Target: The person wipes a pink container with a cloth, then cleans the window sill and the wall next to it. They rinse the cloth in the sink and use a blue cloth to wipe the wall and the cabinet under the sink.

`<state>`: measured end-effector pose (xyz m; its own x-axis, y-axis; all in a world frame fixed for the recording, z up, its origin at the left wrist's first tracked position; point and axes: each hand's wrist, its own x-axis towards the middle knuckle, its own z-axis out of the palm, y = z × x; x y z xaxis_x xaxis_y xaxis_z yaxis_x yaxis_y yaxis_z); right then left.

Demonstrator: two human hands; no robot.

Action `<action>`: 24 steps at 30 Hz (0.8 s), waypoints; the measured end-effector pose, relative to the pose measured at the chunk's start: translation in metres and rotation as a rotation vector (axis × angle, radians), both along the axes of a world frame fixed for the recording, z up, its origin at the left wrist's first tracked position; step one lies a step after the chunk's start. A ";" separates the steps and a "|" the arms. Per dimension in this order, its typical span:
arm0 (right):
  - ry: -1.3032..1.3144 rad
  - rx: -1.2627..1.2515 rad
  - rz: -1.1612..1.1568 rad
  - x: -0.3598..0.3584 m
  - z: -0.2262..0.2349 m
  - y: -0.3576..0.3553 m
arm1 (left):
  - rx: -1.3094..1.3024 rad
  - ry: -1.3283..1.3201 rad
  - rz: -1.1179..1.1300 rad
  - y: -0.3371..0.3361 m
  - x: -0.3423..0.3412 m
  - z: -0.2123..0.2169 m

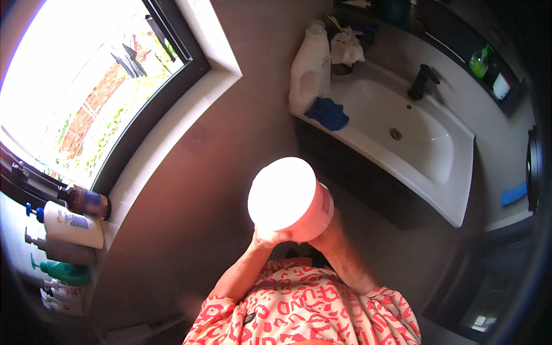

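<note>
I hold a round white tub [287, 195] with a pale lid up close below the camera, its flat top facing me and brightly lit. My left hand [268, 236] grips its lower edge from the left, fingers curled under the rim. My right hand [330, 230] holds it from the right and behind, mostly hidden by the tub; only the wrist and forearm show. Both forearms rise from a pink-and-white patterned shirt at the bottom edge.
A white washbasin [460, 172] with a black tap [422, 81] stands on a dark cabinet at upper right. A white jug [309, 66] and a blue cloth [328, 113] sit on its left end. Several bottles [69, 227] line the ledge under the window [86, 86] at left.
</note>
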<state>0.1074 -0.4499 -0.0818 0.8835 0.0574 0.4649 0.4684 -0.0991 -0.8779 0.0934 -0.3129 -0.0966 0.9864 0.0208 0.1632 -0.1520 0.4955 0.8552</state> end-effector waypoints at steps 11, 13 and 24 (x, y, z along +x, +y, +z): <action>0.904 0.721 0.366 -0.016 0.005 -0.052 | -0.022 0.143 0.270 -0.038 0.025 0.008; 0.692 0.534 0.240 -0.007 0.000 -0.077 | 0.087 0.084 0.288 -0.044 0.026 0.011; -0.431 -0.222 -0.123 0.031 0.030 -0.104 | 0.180 0.051 0.197 -0.096 0.028 0.022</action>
